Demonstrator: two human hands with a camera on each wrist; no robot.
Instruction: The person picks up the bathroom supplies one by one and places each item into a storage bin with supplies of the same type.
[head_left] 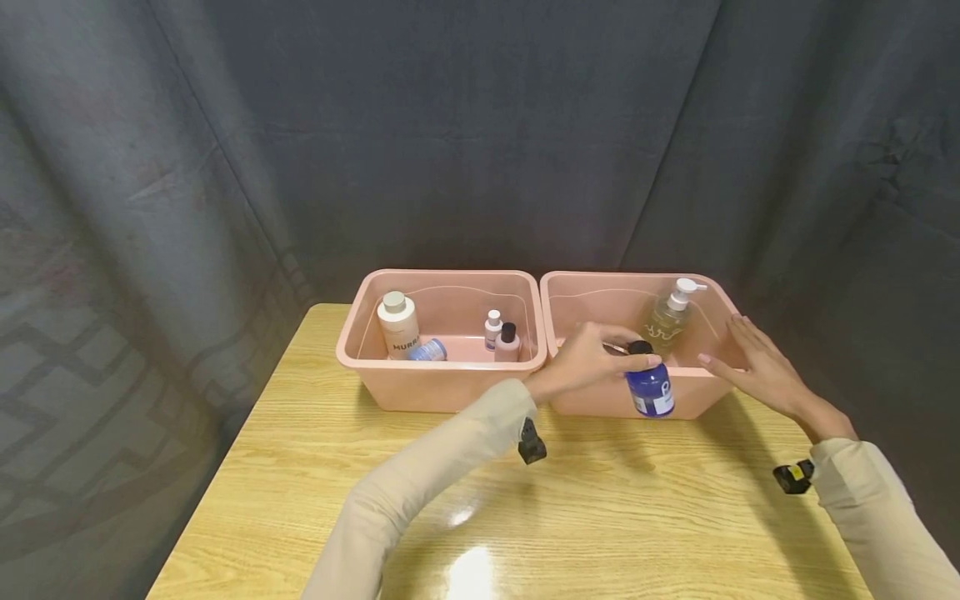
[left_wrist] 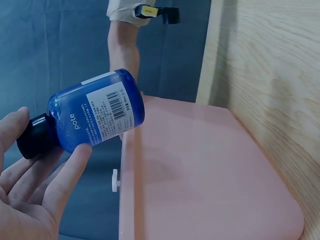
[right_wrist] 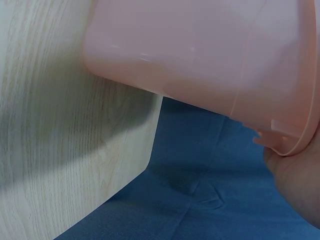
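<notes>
My left hand point(head_left: 581, 358) pinches a blue bottle point(head_left: 651, 390) near its black cap. It holds the bottle above the front rim of the right pink bin point(head_left: 615, 398), with the base hanging outside. In the left wrist view, the blue bottle point(left_wrist: 95, 110) shows a white barcode label and the word "pote". At that bin's right end, my right hand point(head_left: 772, 379) rests on the rim with its fingers fairly straight and the thumb spread apart. A clear pump bottle point(head_left: 663, 325) with a white pump stands inside the bin; my left hand hides part of the interior.
The left pink bin point(head_left: 442, 387) sits beside the right one. Inside are a large white bottle point(head_left: 399, 329), a blue-labelled container point(head_left: 429, 350) lying down, a small white-capped bottle point(head_left: 492, 330) and a pink black-capped bottle point(head_left: 507, 346). Wooden table point(head_left: 600, 517) below, dark curtain point(head_left: 480, 142) behind.
</notes>
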